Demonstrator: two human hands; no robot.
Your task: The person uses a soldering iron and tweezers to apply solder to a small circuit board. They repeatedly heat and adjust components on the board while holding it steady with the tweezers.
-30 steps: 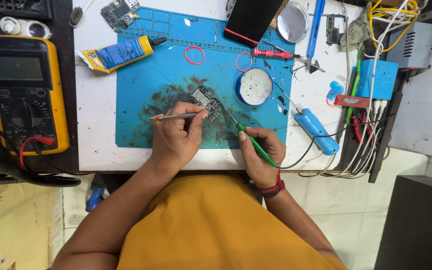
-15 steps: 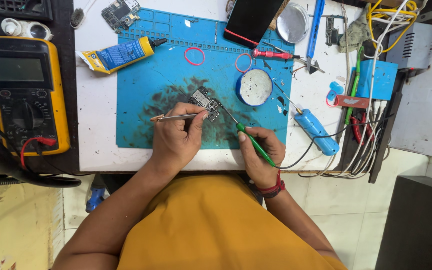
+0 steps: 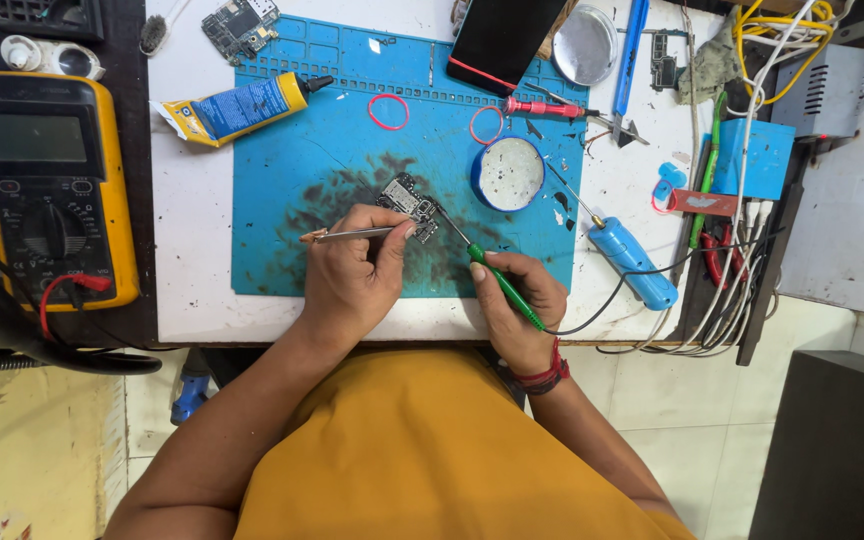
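Tweezers [image 3: 352, 235] sit pinched in the left hand [image 3: 352, 280], fingers curled tight round the shaft, the tips angled in toward the small circuit board [image 3: 410, 203]; the right hand [image 3: 517, 305] grips a green-handled soldering iron [image 3: 497, 278] like a pen, its thin tip reaching up-left to the board's lower right edge — whether it actually touches the metal is hard to tell at this size. The board lies flat on the blue work mat [image 3: 282, 170], in the middle of a dark scorched smear, just left of a round blue tin [image 3: 509, 173] with a pale, speckled inside. Judging by both tools meeting at the board, the work on it looks underway rather than finished; no shield or part has been lifted clear that I can see, and the board has not been set aside. Further out — a yellow and blue tube [image 3: 237, 108] at the mat's upper left, two red rubber bands [image 3: 388, 111] near its top edge, a blue-handled tool [image 3: 632, 262] at the right; a yellow multimeter [image 3: 47, 185] sits well apart at the left of the bench.
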